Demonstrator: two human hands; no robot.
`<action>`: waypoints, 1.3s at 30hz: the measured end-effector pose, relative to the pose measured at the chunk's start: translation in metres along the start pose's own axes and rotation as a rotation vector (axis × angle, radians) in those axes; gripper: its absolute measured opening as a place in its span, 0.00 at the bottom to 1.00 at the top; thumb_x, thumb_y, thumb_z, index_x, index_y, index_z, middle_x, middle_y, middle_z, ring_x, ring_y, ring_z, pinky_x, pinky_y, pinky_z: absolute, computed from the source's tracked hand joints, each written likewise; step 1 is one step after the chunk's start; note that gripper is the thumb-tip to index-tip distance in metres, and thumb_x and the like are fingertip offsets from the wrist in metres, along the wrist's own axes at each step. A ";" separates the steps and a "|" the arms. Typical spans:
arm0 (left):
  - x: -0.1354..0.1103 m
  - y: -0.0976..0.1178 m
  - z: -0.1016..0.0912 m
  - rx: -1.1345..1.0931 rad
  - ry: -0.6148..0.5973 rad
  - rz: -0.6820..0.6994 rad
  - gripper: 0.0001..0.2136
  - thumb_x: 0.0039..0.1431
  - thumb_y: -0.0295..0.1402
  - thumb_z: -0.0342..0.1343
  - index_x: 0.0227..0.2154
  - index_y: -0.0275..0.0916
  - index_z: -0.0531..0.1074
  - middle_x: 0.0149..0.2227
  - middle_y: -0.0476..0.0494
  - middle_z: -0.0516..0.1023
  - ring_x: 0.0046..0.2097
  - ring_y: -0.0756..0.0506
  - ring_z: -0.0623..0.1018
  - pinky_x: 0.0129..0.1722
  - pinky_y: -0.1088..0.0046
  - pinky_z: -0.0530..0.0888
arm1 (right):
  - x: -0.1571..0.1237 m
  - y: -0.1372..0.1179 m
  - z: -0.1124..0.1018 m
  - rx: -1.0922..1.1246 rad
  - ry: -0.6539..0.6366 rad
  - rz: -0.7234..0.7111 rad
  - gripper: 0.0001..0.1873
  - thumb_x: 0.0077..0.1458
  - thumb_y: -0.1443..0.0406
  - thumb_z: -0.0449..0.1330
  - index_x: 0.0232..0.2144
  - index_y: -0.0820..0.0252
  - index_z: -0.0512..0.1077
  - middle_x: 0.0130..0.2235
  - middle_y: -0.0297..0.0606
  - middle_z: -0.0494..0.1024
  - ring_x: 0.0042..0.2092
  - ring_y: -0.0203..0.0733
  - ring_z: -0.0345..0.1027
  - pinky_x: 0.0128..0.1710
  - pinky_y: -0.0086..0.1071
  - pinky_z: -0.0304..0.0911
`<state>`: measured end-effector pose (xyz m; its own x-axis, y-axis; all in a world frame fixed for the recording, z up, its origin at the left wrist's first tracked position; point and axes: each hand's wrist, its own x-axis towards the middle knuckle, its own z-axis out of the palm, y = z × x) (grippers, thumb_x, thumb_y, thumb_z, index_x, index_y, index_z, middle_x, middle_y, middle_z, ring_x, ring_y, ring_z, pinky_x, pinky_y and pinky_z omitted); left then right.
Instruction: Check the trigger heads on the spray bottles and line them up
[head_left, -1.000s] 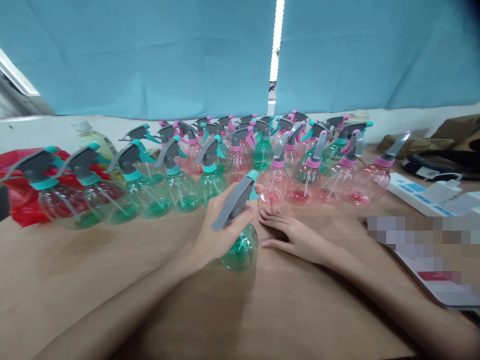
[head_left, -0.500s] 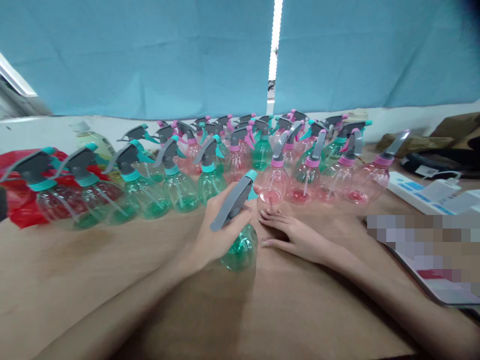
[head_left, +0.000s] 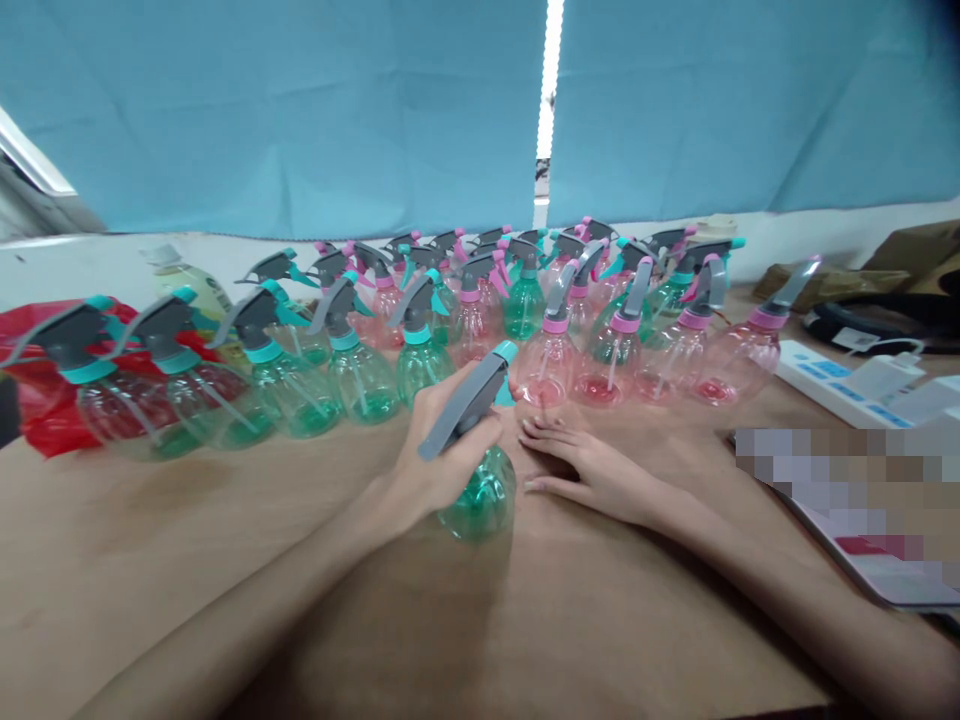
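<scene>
My left hand is wrapped round the neck of a green spray bottle with a grey trigger head and teal nozzle, which stands on the brown table in front of me. Just to its right lies my right hand, flat on the table with fingers stretched out, holding nothing. Its fingertips lie close to the bottle's neck, near a pink spray bottle in the front row.
Several rows of green and pink spray bottles stand behind my hands. A red bag lies at far left. A white power strip, a plug, dark cable and papers are on the right. A blue curtain hangs behind.
Hardly anything has moved: my left hand keeps its hold on the green bottle and my right hand stays flat on the table.
</scene>
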<state>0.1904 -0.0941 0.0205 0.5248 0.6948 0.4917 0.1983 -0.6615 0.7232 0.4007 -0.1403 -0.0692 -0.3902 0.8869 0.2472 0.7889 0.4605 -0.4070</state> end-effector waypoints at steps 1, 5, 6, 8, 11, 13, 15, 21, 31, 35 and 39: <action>0.000 0.000 0.000 -0.009 0.005 -0.009 0.03 0.50 0.28 0.50 0.28 0.39 0.67 0.27 0.49 0.70 0.32 0.47 0.72 0.32 0.69 0.70 | 0.000 0.000 0.000 0.002 0.002 0.000 0.35 0.59 0.46 0.53 0.60 0.61 0.63 0.63 0.46 0.63 0.65 0.54 0.52 0.64 0.52 0.50; 0.000 0.000 0.000 -0.022 0.014 -0.025 0.02 0.50 0.28 0.50 0.27 0.39 0.68 0.27 0.49 0.70 0.33 0.46 0.73 0.32 0.70 0.68 | 0.000 0.000 0.001 0.010 0.007 0.007 0.35 0.59 0.46 0.53 0.61 0.61 0.63 0.63 0.46 0.62 0.65 0.53 0.52 0.64 0.51 0.49; 0.000 -0.001 0.000 -0.024 0.015 -0.019 0.03 0.50 0.28 0.50 0.28 0.39 0.68 0.28 0.49 0.70 0.33 0.46 0.73 0.32 0.70 0.68 | 0.000 0.000 0.001 0.007 0.005 0.011 0.36 0.59 0.46 0.53 0.61 0.62 0.63 0.63 0.46 0.62 0.65 0.53 0.52 0.64 0.51 0.50; 0.000 -0.002 0.000 -0.035 0.012 -0.011 0.04 0.51 0.28 0.50 0.29 0.39 0.70 0.28 0.49 0.71 0.34 0.46 0.73 0.33 0.69 0.68 | 0.000 0.000 0.001 -0.002 -0.004 0.019 0.36 0.59 0.46 0.53 0.61 0.63 0.63 0.63 0.47 0.62 0.65 0.53 0.51 0.64 0.51 0.49; -0.001 -0.004 0.000 -0.064 -0.002 -0.017 0.05 0.52 0.28 0.51 0.31 0.39 0.70 0.29 0.49 0.72 0.35 0.46 0.74 0.34 0.69 0.69 | 0.000 -0.001 -0.001 -0.009 -0.019 0.019 0.37 0.59 0.46 0.52 0.61 0.65 0.62 0.63 0.47 0.61 0.65 0.53 0.51 0.64 0.50 0.49; -0.001 -0.003 0.000 -0.070 -0.007 -0.013 0.04 0.52 0.27 0.51 0.30 0.40 0.70 0.29 0.50 0.72 0.35 0.46 0.74 0.34 0.70 0.69 | 0.000 -0.001 -0.001 -0.005 -0.020 0.014 0.37 0.59 0.46 0.52 0.61 0.64 0.62 0.63 0.47 0.62 0.65 0.53 0.51 0.64 0.51 0.49; -0.001 -0.002 -0.001 -0.066 -0.010 0.001 0.04 0.51 0.26 0.51 0.29 0.40 0.69 0.29 0.50 0.72 0.35 0.47 0.74 0.33 0.70 0.69 | 0.000 -0.001 -0.001 -0.001 -0.014 0.010 0.36 0.59 0.46 0.53 0.61 0.63 0.62 0.63 0.47 0.62 0.65 0.53 0.51 0.64 0.51 0.49; 0.000 -0.002 -0.001 -0.055 -0.013 0.000 0.05 0.50 0.27 0.50 0.29 0.40 0.70 0.30 0.48 0.73 0.33 0.47 0.74 0.33 0.70 0.69 | 0.000 0.001 0.000 0.010 -0.003 0.001 0.35 0.59 0.46 0.53 0.61 0.60 0.62 0.63 0.45 0.62 0.65 0.52 0.51 0.64 0.51 0.49; -0.004 0.003 0.006 -0.034 0.078 -0.102 0.03 0.51 0.28 0.52 0.31 0.40 0.67 0.24 0.54 0.64 0.25 0.52 0.63 0.26 0.74 0.63 | 0.000 0.000 0.000 0.021 0.010 0.004 0.35 0.59 0.47 0.54 0.61 0.60 0.62 0.62 0.47 0.63 0.65 0.53 0.52 0.64 0.52 0.49; -0.006 0.005 0.007 -0.050 0.076 -0.106 0.04 0.52 0.29 0.53 0.33 0.39 0.68 0.23 0.54 0.62 0.25 0.52 0.60 0.25 0.75 0.60 | -0.001 0.000 0.000 0.024 0.006 0.006 0.35 0.59 0.46 0.53 0.61 0.60 0.62 0.62 0.46 0.63 0.65 0.54 0.52 0.64 0.52 0.49; -0.004 0.005 0.007 -0.078 0.060 -0.103 0.08 0.53 0.29 0.53 0.37 0.39 0.70 0.24 0.54 0.64 0.24 0.52 0.59 0.25 0.74 0.59 | -0.001 0.000 0.001 0.030 0.016 0.006 0.35 0.58 0.46 0.54 0.61 0.57 0.61 0.62 0.44 0.63 0.65 0.54 0.50 0.64 0.53 0.49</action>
<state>0.1945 -0.1027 0.0191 0.4546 0.7749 0.4393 0.1823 -0.5637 0.8056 0.4011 -0.1414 -0.0704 -0.3772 0.8893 0.2588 0.7768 0.4559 -0.4344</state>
